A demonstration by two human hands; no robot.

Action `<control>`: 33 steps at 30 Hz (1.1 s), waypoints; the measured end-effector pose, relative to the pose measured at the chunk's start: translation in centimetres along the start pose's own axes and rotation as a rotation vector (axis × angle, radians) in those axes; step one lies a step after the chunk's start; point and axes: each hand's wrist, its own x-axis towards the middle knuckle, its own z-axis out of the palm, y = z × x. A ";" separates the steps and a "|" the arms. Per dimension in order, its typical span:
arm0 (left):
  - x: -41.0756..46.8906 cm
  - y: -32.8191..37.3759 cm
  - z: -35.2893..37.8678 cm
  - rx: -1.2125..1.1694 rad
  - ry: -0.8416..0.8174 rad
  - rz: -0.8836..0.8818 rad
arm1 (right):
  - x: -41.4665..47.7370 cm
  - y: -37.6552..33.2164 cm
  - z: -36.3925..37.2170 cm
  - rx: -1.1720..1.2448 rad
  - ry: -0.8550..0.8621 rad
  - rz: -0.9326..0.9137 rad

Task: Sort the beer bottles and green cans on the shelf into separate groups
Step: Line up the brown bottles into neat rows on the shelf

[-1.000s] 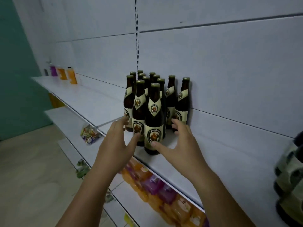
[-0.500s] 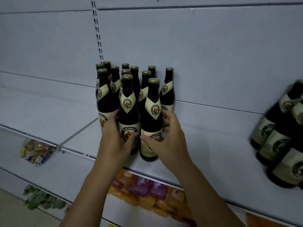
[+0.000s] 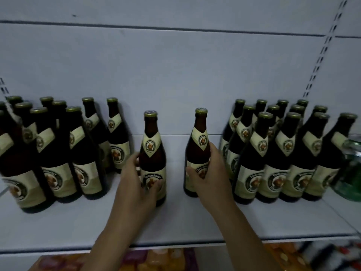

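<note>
On the white shelf (image 3: 175, 227) two brown beer bottles stand apart in the middle. My left hand (image 3: 137, 184) grips the left bottle (image 3: 152, 145) around its lower body. My right hand (image 3: 209, 177) grips the right bottle (image 3: 199, 141) at its label. A cluster of several beer bottles (image 3: 56, 153) stands to the left, and another cluster of several bottles (image 3: 277, 151) to the right. Green cans (image 3: 351, 169) in a shiny pack show at the far right edge, partly cut off.
The shelf's back wall (image 3: 175, 75) is plain white panel with a slotted upright (image 3: 322, 51) at the right. Colourful packets (image 3: 156, 259) lie on the lower shelf beneath the front edge. Bare shelf surface lies in front of the bottles.
The view swung right, revealing the right bottle cluster and green cans. Both hands have each taken one bottle, which now stand apart from the left group in the middle.
</note>
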 end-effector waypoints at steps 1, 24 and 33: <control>0.7 0.2 1.3 -0.029 -0.026 0.005 | 0.4 0.4 -0.3 -0.022 0.020 0.009; 6.1 0.1 10.0 -0.096 -0.096 0.030 | 1.1 2.0 -0.1 0.080 0.044 0.040; 8.2 0.7 12.4 -0.119 -0.109 0.031 | 3.9 4.0 0.7 0.085 0.085 0.115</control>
